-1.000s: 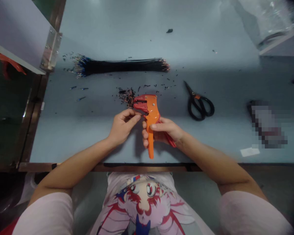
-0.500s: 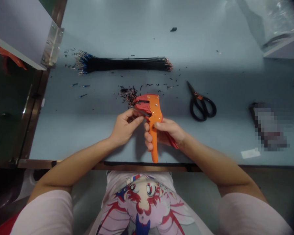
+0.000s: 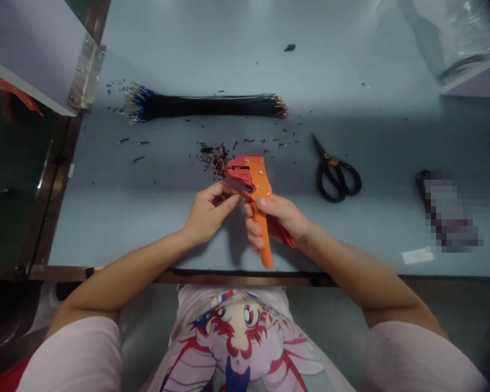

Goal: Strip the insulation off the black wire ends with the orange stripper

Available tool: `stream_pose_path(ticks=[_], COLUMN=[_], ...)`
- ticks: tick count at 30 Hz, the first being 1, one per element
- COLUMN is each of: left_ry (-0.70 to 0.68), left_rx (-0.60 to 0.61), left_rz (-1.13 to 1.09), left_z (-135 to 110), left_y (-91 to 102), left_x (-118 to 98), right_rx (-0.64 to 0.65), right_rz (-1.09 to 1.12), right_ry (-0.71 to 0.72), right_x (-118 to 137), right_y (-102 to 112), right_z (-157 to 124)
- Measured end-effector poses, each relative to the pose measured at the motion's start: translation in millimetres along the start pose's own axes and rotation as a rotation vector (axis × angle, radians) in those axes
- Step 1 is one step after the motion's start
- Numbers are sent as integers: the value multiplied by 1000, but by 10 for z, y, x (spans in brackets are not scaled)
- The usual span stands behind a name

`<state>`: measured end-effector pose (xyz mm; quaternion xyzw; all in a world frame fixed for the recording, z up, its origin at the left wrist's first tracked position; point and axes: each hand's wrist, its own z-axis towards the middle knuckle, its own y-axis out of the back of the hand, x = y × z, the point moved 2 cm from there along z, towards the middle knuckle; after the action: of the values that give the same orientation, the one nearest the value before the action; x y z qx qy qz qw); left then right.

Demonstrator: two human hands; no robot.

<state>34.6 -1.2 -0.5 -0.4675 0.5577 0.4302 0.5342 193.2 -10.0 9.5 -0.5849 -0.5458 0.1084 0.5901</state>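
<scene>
My right hand (image 3: 281, 218) is wrapped round the handles of an orange and red wire stripper (image 3: 262, 185). Its red jaws point left, toward a heap of black and copper-coloured offcuts (image 3: 214, 158). Just below the jaws, my left hand (image 3: 212, 209) is closed in a pinch, thumb and forefinger tips close to the tool. Whatever is between those fingertips is too small to make out. Beyond both hands lies a long bundle of black wires (image 3: 212, 106), with blue and silvery ends at the left and bare copper ends at the right.
Black-handled scissors (image 3: 337, 174) lie to the right of the tool. Farther right are a pixelated dark object (image 3: 449, 209) and a white label (image 3: 417, 256). Several short blue-ended pieces (image 3: 138, 160) lie at the left. Clear plastic (image 3: 469, 32) rests in the far right corner.
The wire stripper has tilted slightly, its handle end swinging right. My right hand has shifted a little right with it. My left hand has stayed nearly still.
</scene>
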Motion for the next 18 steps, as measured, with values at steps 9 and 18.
stream_pose_path(ticks=[9,18], left_ry=[31,34], left_rx=[-12,-12], left_rz=[-29,-24], left_z=[-3,14], left_y=[-11,-25], left_x=[24,22], right_rx=[-46,-121], right_rz=[-80,-114], right_ry=[36,71], right_x=[-25,-39], right_y=[-26,-34], right_z=[5,55])
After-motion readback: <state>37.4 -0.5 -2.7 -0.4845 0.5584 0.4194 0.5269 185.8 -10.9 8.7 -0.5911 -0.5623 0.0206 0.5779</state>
